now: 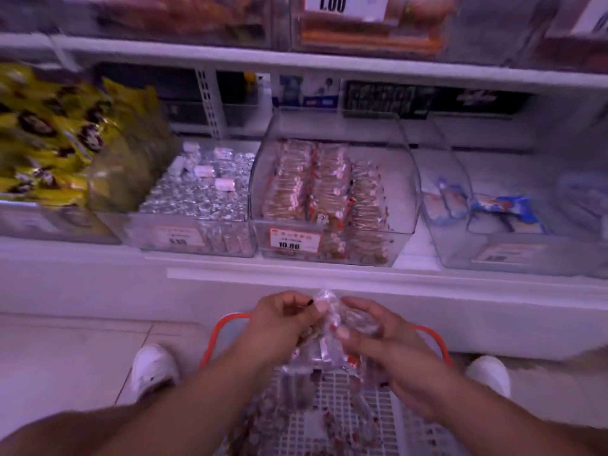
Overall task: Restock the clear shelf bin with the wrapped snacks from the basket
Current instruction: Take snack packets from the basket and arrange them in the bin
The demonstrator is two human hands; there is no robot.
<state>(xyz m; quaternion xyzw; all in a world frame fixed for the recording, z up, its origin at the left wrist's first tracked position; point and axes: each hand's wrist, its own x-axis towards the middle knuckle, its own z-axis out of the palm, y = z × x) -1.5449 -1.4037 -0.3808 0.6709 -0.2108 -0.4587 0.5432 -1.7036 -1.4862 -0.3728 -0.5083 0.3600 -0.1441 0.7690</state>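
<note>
A bundle of clear-wrapped brown snacks (324,337) is held between both hands above the basket. My left hand (279,319) pinches its upper left side, and my right hand (371,337) grips its right side with curled fingers. Below them sits the white lattice basket (342,413) with orange handles, several more wrapped snacks lying in it. On the shelf straight ahead stands the clear shelf bin (335,235), partly filled with rows of the same snacks and bearing a 10.80 price tag.
Left of the bin is a clear bin of silver-wrapped sweets (200,192), then yellow snack bags (56,139). To the right a bin holds blue-wrapped items (503,209). The white shelf edge (296,274) juts out above the basket. My white shoes (153,370) flank it.
</note>
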